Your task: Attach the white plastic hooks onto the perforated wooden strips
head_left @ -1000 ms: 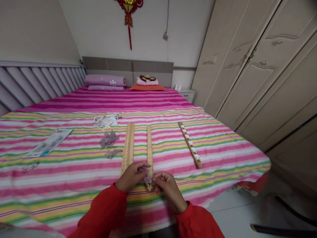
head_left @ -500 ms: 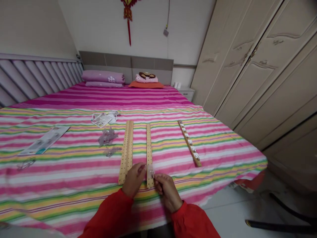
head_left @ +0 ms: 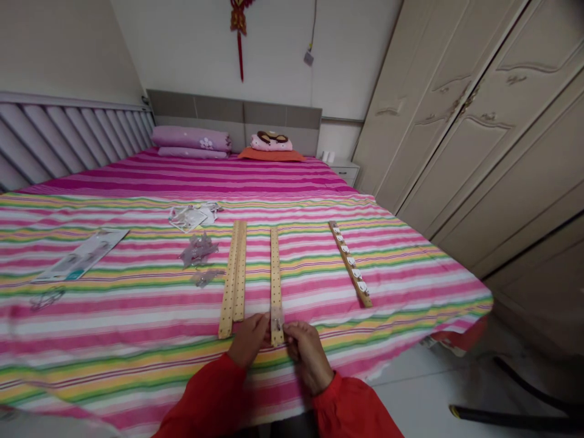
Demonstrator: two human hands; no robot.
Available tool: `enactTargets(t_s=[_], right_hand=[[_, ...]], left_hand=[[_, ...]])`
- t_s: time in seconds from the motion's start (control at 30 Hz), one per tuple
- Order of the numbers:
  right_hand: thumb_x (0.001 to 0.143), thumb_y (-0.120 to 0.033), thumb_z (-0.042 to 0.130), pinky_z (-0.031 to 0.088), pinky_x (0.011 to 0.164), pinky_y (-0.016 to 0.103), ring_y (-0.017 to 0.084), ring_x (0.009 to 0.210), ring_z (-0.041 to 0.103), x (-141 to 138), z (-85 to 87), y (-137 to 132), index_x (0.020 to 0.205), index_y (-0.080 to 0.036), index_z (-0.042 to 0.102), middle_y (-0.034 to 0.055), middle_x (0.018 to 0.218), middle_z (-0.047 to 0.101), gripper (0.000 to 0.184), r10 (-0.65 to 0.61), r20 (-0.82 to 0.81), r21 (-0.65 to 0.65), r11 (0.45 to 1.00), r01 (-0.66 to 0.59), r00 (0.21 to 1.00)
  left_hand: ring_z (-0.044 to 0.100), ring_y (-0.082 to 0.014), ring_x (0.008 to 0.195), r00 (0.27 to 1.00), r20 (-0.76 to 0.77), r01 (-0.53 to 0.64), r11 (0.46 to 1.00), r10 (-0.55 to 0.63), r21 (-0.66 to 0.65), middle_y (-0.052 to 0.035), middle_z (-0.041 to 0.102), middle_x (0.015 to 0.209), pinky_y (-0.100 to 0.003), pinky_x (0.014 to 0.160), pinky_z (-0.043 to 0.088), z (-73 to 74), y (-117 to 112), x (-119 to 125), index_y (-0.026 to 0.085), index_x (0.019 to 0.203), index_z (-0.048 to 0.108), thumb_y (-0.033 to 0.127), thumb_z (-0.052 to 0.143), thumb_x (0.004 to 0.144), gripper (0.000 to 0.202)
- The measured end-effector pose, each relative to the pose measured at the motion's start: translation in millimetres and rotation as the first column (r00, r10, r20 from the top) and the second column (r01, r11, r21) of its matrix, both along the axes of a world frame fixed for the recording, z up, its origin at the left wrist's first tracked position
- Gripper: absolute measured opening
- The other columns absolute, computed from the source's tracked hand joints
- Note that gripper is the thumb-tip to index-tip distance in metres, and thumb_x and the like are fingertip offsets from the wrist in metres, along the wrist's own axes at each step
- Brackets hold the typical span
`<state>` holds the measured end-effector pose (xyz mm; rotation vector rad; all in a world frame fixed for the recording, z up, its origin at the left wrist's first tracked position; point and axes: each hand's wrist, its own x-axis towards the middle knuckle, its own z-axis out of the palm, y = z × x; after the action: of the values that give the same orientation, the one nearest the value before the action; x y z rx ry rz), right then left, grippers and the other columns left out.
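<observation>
A small clear plastic bag (head_left: 277, 316) with a tiny metallic piece inside is stretched between my hands, over the near end of a narrow pale wooden strip (head_left: 274, 261) with rows of small holes. My left hand (head_left: 249, 339) pinches at the bag's left edge. At its right edge the fingers of my right hand (head_left: 310, 351) are closed. Left of the single strip lie two more perforated wooden strips (head_left: 233, 267), side by side. A darker strip (head_left: 350, 263) bearing several white round pieces lies to the right.
Small plastic bags (head_left: 198, 249) lie in a pile left of the strips, with white-backed packets (head_left: 194, 216) behind. Farther left are a long clear package (head_left: 84, 255) and a wire-like item (head_left: 48, 298). A striped cloth (head_left: 150, 322) covers the bed. A wardrobe (head_left: 456, 121) stands at right.
My left hand has lowered slightly beside the wooden strip, and the bag now sits a little lower between my fingers. My right hand has barely moved. The view has shifted slightly.
</observation>
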<state>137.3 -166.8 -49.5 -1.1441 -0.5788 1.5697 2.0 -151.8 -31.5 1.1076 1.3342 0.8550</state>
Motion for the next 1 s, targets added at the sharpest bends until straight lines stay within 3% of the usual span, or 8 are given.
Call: enactTargets(t_s=[0.1, 0.37, 0.7, 0.87, 1.0], right_hand=[[0.054, -0.027, 0.068, 0.009, 0.034, 0.021, 0.003, 0.028, 0.022, -0.5, -0.1, 0.1, 0.043, -0.018, 0.05, -0.009, 0.032, 0.037, 0.023, -0.013, -0.007, -0.043, 0.999, 0.012, 1.0], [0.054, -0.027, 0.067, 0.008, 0.036, 0.022, 0.004, 0.029, 0.021, -1.9, 2.4, 0.6, 0.041, -0.019, 0.047, -0.0094, 0.03, 0.034, 0.024, -0.018, 0.027, -0.043, 0.999, 0.019, 0.999], [0.053, -0.025, 0.069, 0.013, 0.037, 0.022, 0.005, 0.032, 0.024, -3.0, 2.9, -0.5, 0.043, -0.019, 0.048, -0.0087, 0.033, 0.038, 0.024, -0.057, 0.041, -0.015, 0.998, 0.058, 0.998], [0.055, -0.03, 0.074, 0.022, 0.038, 0.022, 0.006, 0.035, 0.031, -2.6, -0.8, 0.1, 0.046, -0.019, 0.05, -0.0067, 0.038, 0.044, 0.028, -0.028, 0.048, 0.041, 0.999, 0.026, 0.998], [0.056, -0.043, 0.077, 0.033, 0.044, 0.022, 0.008, 0.043, 0.042, -3.6, -2.5, 7.5, 0.05, -0.017, 0.052, -0.0047, 0.044, 0.05, 0.037, -0.089, 0.143, 0.142, 0.988, 0.068, 0.986]], left_hand=[[0.066, -0.0212, 0.063, 1.0, 0.027, 0.006, 0.998, -0.004, -0.067, -0.0052, 0.07, 0.067, -0.031, 0.059, 0.05, -1.0, 0.6, 1.0, 0.018, 0.071, 0.063, 0.054, 0.058, 0.069, 0.036], [0.065, -0.0207, 0.067, 1.0, 0.002, -0.011, 0.997, 0.011, -0.082, -0.0037, 0.069, 0.069, -0.03, 0.059, 0.05, -7.0, -1.7, 1.8, 0.018, 0.071, 0.065, 0.051, 0.062, 0.065, 0.033], [0.059, -0.0162, 0.06, 0.997, 0.067, -0.033, 0.994, 0.041, -0.108, -0.0008, 0.062, 0.063, -0.029, 0.055, 0.049, -0.5, -4.2, 6.0, 0.016, 0.069, 0.061, 0.05, 0.066, 0.061, 0.035], [0.059, -0.0144, 0.062, 0.996, 0.081, -0.035, 0.993, 0.044, -0.116, 0.0009, 0.062, 0.064, -0.026, 0.055, 0.048, -2.2, -4.4, 6.0, 0.016, 0.069, 0.06, 0.051, 0.069, 0.056, 0.038], [0.059, -0.0139, 0.064, 0.996, 0.081, -0.026, 0.992, 0.036, -0.126, 0.0015, 0.063, 0.065, -0.024, 0.055, 0.048, -6.7, -2.9, 5.8, 0.016, 0.071, 0.06, 0.051, 0.069, 0.057, 0.039]])
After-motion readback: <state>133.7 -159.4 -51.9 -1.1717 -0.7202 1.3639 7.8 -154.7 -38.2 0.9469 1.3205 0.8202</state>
